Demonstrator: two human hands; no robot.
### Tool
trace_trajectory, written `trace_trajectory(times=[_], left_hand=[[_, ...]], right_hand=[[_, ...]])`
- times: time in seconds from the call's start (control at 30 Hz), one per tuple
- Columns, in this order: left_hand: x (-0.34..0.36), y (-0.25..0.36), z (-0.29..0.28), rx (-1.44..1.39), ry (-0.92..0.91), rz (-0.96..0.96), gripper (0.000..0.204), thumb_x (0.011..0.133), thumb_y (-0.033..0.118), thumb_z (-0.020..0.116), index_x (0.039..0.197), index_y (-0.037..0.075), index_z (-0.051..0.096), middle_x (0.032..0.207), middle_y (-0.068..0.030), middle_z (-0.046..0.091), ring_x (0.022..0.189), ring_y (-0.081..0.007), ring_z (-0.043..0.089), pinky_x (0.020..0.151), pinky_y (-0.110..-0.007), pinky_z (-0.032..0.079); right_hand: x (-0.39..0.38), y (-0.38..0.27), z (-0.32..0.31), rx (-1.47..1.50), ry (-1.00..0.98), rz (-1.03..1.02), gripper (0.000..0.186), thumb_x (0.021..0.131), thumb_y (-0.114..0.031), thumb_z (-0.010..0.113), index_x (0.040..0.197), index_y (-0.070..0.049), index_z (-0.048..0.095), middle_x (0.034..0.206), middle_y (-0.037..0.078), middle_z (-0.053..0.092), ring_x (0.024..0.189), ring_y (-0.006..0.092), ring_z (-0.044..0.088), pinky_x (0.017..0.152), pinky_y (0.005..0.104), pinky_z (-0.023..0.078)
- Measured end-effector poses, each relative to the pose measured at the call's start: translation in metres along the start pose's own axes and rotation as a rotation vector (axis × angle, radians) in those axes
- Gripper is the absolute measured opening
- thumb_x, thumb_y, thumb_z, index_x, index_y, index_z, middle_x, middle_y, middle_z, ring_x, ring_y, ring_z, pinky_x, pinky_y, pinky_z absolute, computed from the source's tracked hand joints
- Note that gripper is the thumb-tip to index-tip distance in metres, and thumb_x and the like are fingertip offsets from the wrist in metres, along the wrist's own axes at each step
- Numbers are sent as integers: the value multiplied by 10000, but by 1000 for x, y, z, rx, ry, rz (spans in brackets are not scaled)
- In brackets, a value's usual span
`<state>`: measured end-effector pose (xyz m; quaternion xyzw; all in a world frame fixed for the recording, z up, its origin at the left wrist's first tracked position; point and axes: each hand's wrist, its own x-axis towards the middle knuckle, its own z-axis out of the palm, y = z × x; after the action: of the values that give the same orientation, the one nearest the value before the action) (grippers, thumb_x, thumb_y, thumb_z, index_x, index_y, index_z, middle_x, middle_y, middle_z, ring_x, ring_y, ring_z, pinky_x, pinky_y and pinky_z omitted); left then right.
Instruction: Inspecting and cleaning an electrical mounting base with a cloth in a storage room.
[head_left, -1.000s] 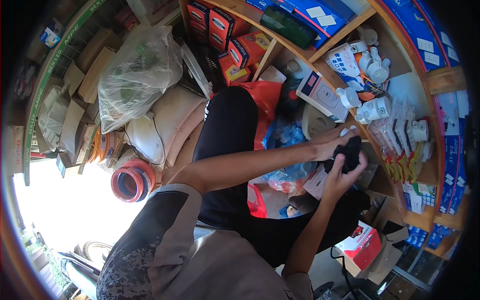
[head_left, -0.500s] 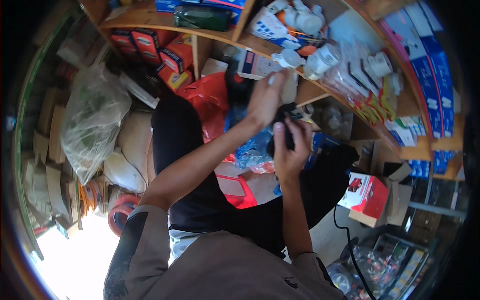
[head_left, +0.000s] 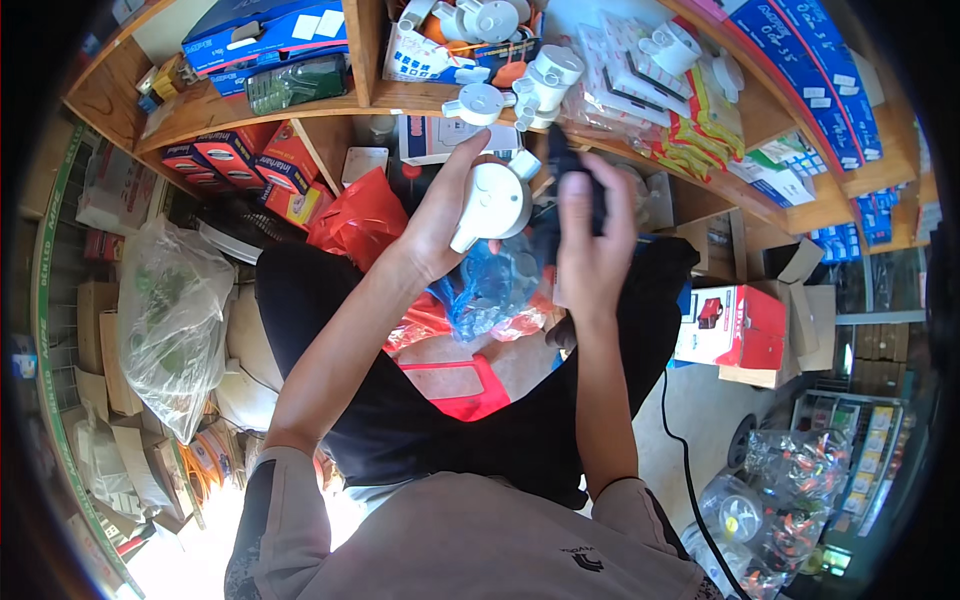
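Observation:
My left hand point(head_left: 438, 225) grips a round white plastic fitting point(head_left: 494, 196) with short pipe stubs, held above a blue plastic bag point(head_left: 485, 280). My right hand point(head_left: 593, 225) is closed on a black object point(head_left: 560, 165), perhaps cloth, just to the right of the fitting. More white fittings point(head_left: 478, 102) sit on the wooden shelf edge above my hands. A red plastic bag point(head_left: 355, 210) lies left of the blue one, beyond my bent legs.
Wooden shelves point(head_left: 250, 105) hold blue boxes point(head_left: 260, 40), red boxes point(head_left: 215, 150) and bagged parts. A red-and-white carton point(head_left: 730, 325) stands right of my knee, near a black cable point(head_left: 680, 445). A large clear sack point(head_left: 170, 320) lies at the left.
My view has swung rightward to face the shelves squarely. My hands have drawn apart, and a white fitting now shows in my left hand. The black object stays in my right hand.

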<state>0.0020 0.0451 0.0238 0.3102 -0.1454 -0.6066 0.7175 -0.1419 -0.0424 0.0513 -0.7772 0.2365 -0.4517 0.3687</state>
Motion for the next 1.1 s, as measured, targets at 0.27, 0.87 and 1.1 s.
trace_trajectory(times=[0.27, 0.87, 1.1], left_hand=[[3, -14, 3, -3, 217, 151, 316, 1029, 313, 456, 1045, 52, 635, 905, -48, 693, 759, -144, 674, 688, -304, 543], [-16, 12, 8, -107, 89, 301, 189, 1018, 175, 508, 1144, 53, 578, 1102, -77, 649, 1049, -178, 649, 942, -327, 524], [-14, 28, -7, -62, 161, 506, 210, 1055, 178, 497, 1207, 40, 539, 1146, -83, 629, 1103, -180, 623, 1001, -344, 486]], right_hand=[[-37, -6, 52, -108, 227, -87, 264, 1000, -197, 645, 1170, 5, 659, 1080, 188, 524, 1000, 340, 565, 868, 425, 469], [-10, -46, 10, -179, 146, -216, 233, 907, -122, 755, 1105, -5, 718, 980, 100, 560, 914, 231, 579, 822, 354, 478], [-63, 1, 55, -255, -134, -328, 280, 863, -103, 783, 1128, -42, 717, 1009, 150, 582, 926, 310, 606, 805, 391, 496]])
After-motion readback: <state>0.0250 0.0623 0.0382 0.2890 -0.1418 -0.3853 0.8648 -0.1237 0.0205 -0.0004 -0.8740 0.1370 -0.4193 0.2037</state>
